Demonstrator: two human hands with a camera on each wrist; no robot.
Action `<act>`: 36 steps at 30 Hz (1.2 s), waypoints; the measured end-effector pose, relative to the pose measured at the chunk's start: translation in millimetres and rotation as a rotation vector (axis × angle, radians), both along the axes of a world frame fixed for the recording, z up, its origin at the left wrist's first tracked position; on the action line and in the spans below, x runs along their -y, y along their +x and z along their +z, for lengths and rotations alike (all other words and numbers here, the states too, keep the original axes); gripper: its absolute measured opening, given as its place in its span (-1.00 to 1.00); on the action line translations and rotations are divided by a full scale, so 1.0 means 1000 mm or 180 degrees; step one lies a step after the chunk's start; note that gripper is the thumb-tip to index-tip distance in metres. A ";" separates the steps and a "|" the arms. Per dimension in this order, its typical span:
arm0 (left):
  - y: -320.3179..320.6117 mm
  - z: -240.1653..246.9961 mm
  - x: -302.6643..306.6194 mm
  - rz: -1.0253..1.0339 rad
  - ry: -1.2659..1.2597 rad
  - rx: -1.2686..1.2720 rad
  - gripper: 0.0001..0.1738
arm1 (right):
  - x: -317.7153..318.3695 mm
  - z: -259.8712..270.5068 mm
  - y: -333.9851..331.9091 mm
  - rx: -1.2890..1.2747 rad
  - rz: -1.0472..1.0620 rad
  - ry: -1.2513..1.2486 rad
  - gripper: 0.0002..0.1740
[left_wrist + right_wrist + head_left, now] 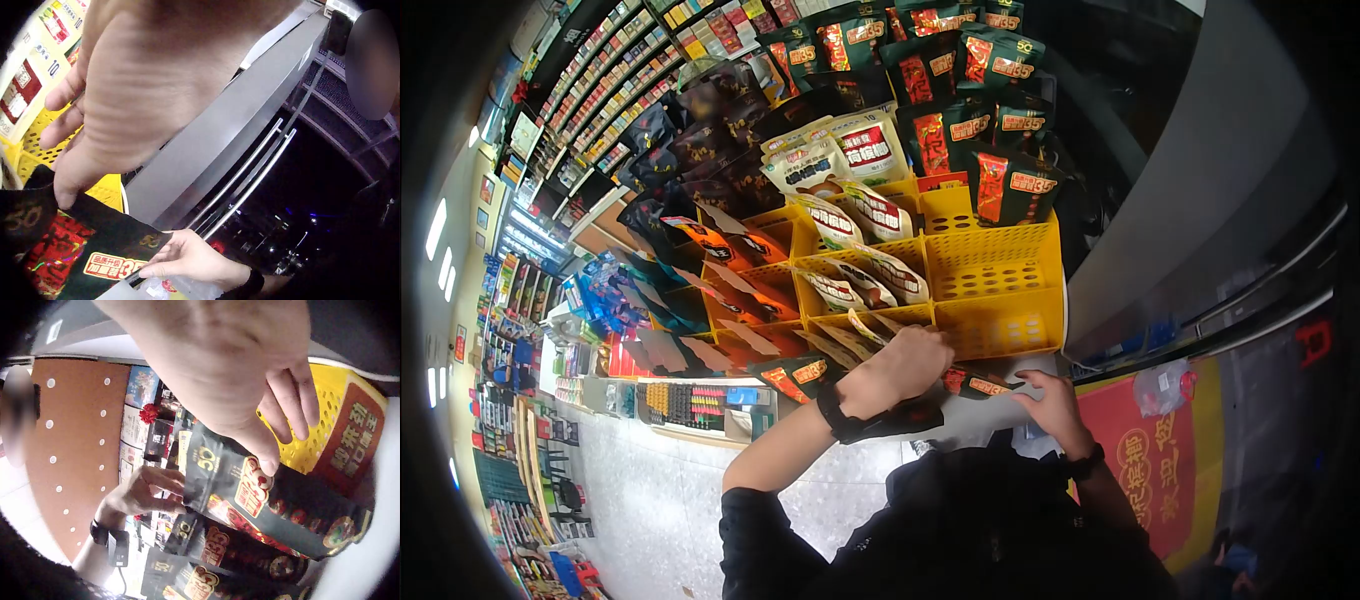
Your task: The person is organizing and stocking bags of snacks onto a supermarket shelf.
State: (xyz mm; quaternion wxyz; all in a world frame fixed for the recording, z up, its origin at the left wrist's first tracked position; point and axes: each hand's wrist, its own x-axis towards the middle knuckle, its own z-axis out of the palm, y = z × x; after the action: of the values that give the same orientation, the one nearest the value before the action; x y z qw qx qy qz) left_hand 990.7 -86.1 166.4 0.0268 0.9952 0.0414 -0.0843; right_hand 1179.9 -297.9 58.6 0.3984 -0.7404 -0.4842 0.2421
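Between my two hands is a black pouch (pixel 300 509) with a red panel and a "35" label, in front of a yellow divided rack (pixel 995 275). My left hand (pixel 905 368) grips one end of it, the thumb lying over the pouch in the left wrist view. At the other end, my right hand (pixel 1055 410) pinches the edge with the thumb on the printed front. Below it in the right wrist view lie more black pouches (pixel 200 581) of the same kind. Another black pouch (pixel 795 378) shows beside my left wrist.
White pouches (pixel 865 150) and orange pouches (pixel 750 290) stand in the rack's compartments. Black pouches (pixel 990 60) fill its far end. A grey door frame (pixel 231 122) with long handles rises on the right. A red and yellow mat (pixel 1155 450) covers the floor there.
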 end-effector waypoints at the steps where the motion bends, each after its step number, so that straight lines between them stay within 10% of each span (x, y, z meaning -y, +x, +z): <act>1: 0.001 0.004 -0.001 -0.0021 -0.0078 0.0040 -0.87 | 0.000 0.008 0.003 0.0006 0.0059 -0.0027 -0.60; 7: 0.014 0.020 -0.024 0.0471 -0.0732 -0.0068 -0.75 | -0.017 0.042 0.034 0.0018 0.0073 -0.0042 -0.64; 11: 0.059 0.021 -0.071 0.1139 -0.0957 0.0764 -0.66 | -0.086 0.044 0.063 -0.0379 -0.0561 0.1571 -0.48; 18: 0.159 -0.005 -0.133 0.2462 -0.1923 0.2367 -0.09 | -0.202 0.036 0.100 -0.0086 -0.1327 0.1458 -0.14; 36: 0.161 0.021 -0.152 0.1918 -0.3095 0.3167 -0.40 | -0.212 0.071 0.105 -0.0771 -0.1158 0.1677 -0.43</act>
State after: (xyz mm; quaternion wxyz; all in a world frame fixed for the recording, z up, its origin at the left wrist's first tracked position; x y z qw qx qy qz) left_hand 1151.4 66.1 187.6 0.5000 0.7376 0.2527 0.3769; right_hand 1284.8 -86.3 129.8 0.6673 -0.6521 -0.3393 0.1199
